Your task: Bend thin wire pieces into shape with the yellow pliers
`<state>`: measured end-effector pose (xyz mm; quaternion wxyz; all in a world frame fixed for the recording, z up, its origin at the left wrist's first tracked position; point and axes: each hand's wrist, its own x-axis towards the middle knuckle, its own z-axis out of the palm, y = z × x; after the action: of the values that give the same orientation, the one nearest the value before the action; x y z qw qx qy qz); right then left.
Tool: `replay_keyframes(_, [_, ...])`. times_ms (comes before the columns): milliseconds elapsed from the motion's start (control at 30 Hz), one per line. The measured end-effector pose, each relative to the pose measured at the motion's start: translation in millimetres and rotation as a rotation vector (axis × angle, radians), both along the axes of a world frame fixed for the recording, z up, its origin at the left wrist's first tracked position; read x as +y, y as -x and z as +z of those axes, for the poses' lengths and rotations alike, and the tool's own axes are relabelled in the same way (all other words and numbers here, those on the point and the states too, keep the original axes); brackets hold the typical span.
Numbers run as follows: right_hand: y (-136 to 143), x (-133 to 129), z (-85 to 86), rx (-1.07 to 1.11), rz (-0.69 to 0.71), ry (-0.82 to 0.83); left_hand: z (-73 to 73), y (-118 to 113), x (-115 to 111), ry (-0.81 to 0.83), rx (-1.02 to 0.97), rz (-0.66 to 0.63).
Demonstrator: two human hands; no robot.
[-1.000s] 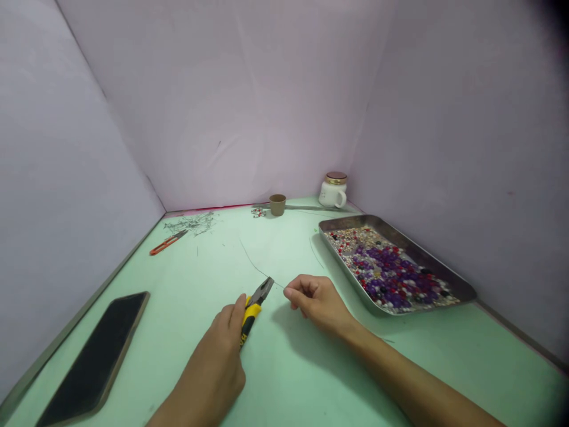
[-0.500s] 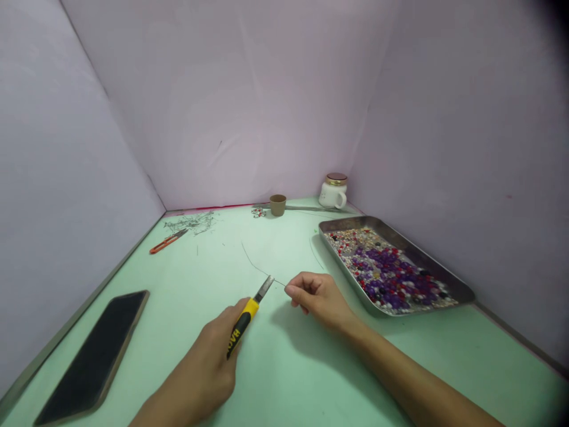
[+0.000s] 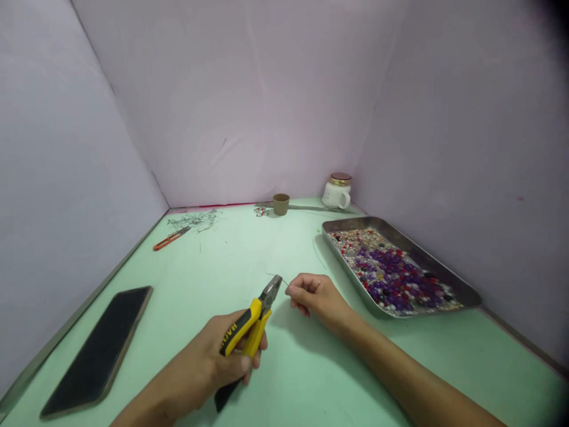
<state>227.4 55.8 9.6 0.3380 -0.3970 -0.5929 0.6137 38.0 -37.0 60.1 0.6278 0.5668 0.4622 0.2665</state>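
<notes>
My left hand [image 3: 226, 353] is closed around the yellow and black handles of a pair of pliers [image 3: 255, 329], whose metal jaws point up and to the right. Between the thumb and index finger of my right hand [image 3: 313, 296] is the end of a thin wire [image 3: 285, 283]. The wire runs left to the tip of the pliers, and a short piece shows on the far side of the jaws. Whether the jaws grip it tightly, I cannot tell. Both hands are above the pale green tabletop.
On the right lies a metal tray [image 3: 402, 237] of mixed beads [image 3: 391, 273]. A phone [image 3: 98, 350] is at the left. Farther back are orange thread snips [image 3: 171, 238], wire scraps [image 3: 195, 220], a small brown cup [image 3: 281, 204] and a lidded white mug [image 3: 336, 193]. Walls enclose three sides.
My left hand has rolled the pliers over, so both handles now show. The wire left of the jaws appears much shorter. My right hand keeps its pinch in nearly the same place.
</notes>
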Motion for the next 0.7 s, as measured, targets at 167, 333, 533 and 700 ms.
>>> replay_keyframes(167, [-4,-1,5.9,-0.037,0.048,-0.038,1.6,2,0,0.058,-0.212,-0.084])
replay_keyframes(333, [-6,1,4.7,-0.185,-0.017,-0.063,-10.6,2,1,-0.350,0.493,0.171])
replay_keyframes(533, [1,-1,-3.0,-0.199,0.019,0.018,-36.5,2,7,-0.405,0.929,0.291])
replay_keyframes(700, [4,-1,-3.1,-0.145,0.060,0.133,-20.8,5,6,-0.311,0.670,0.216])
